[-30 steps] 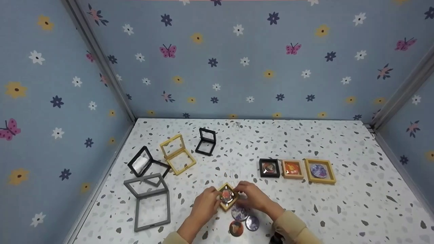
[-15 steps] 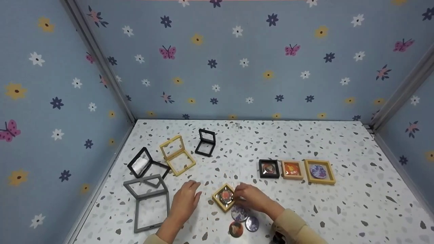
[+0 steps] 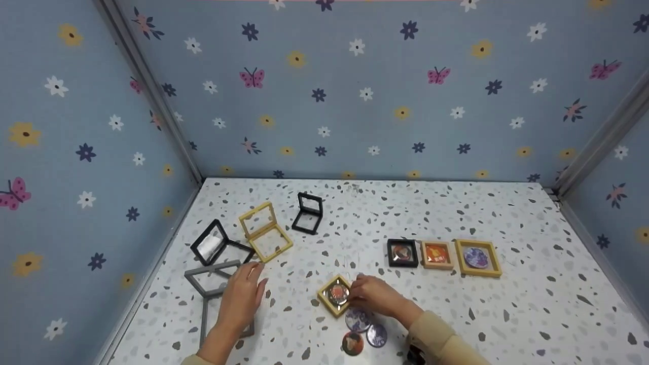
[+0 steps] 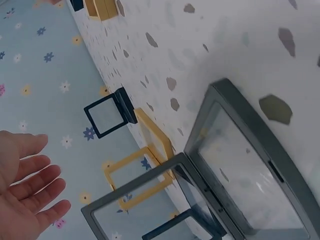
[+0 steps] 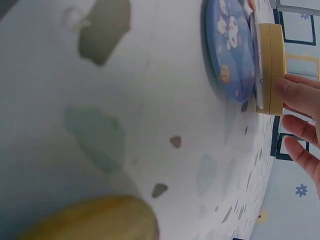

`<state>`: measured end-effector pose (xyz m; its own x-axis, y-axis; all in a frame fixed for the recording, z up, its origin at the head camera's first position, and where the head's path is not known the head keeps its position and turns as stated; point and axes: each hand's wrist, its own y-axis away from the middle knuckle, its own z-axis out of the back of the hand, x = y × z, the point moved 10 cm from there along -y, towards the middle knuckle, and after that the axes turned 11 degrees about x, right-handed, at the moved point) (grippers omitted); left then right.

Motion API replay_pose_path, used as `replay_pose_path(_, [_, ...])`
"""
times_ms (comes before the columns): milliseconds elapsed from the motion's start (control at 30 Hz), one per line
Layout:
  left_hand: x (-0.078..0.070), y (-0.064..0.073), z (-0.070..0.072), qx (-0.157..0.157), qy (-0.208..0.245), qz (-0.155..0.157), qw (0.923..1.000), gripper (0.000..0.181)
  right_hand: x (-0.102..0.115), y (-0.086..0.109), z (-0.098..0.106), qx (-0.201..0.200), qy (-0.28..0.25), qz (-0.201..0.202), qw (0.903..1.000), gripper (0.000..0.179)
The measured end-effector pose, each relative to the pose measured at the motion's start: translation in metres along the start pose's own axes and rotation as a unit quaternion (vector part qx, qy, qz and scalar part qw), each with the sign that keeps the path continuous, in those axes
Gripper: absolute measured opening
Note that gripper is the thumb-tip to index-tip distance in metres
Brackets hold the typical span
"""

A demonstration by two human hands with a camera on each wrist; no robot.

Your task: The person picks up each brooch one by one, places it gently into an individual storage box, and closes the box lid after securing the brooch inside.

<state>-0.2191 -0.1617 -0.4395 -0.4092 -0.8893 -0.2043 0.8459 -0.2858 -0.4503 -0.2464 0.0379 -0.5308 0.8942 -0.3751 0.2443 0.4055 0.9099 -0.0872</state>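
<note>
My right hand (image 3: 377,294) pinches the right corner of a closed yellow display frame (image 3: 327,306), which lies turned like a diamond on the table. In the right wrist view, the thumb presses the side of that yellow frame (image 5: 270,55). Through its clear window a round badge (image 3: 339,293) with a red picture shows. My left hand (image 3: 238,296) holds nothing, its fingers loosely extended above an unfolded grey frame (image 3: 204,319) and partly covering it. In the left wrist view the hand (image 4: 30,190) appears beside this grey frame (image 4: 245,115), apart from it.
Near the right hand lie a large purple badge (image 3: 358,320), a small purple badge (image 3: 376,335) and a red-green badge (image 3: 353,343). Unfolded black (image 3: 238,246), yellow (image 3: 262,230) and small black (image 3: 305,226) frames stand left. Closed black (image 3: 403,264), orange (image 3: 437,265) and yellow (image 3: 480,272) frames hold badges at right.
My left hand has let go of the yellow frame and moved left, over the grey frame. The right hand stays at the yellow frame's corner.
</note>
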Motion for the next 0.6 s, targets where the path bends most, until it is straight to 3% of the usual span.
replay_pose_path(333, [0.029,0.014,0.015,0.014,-0.033,-0.016,0.9992,0.043,-0.009,0.006,0.005,-0.009,0.007,-0.029,0.9995,0.005])
replay_pose_path(600, [0.057,0.024,0.025,0.033,-0.065,0.019,0.9972,0.045,-0.022,0.010,0.006,-0.010,0.000,-0.075,0.9971,0.007])
